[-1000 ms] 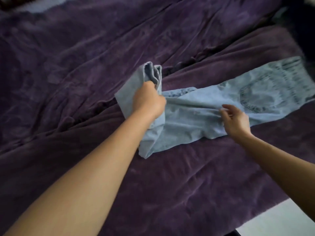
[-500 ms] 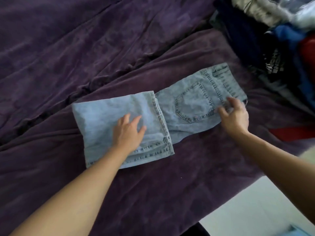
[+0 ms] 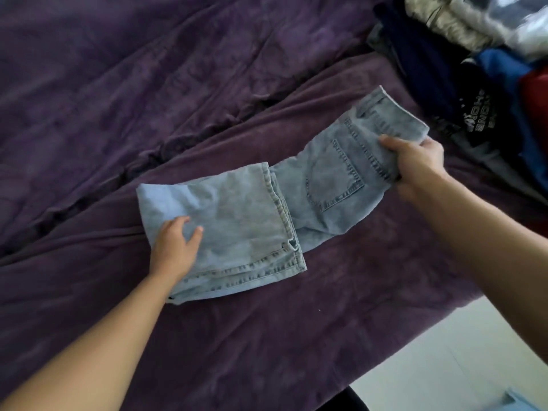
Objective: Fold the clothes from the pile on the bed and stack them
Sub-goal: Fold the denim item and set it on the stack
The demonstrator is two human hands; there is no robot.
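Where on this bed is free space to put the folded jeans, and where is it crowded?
Free: the purple blanket beyond and left of the jeans, and the strip between them and the near bed edge. Crowded: the far right, where the clothes pile lies close to the waistband in the right hand.

Clothes pile runs off the right edge, and the shirt print in it looks too blurry to read.

Your only view comes from the wide-angle camera on your head, looking forward and down, close above the bed. The jeans sit mid-frame, the pile in the top right corner, the floor at bottom right.
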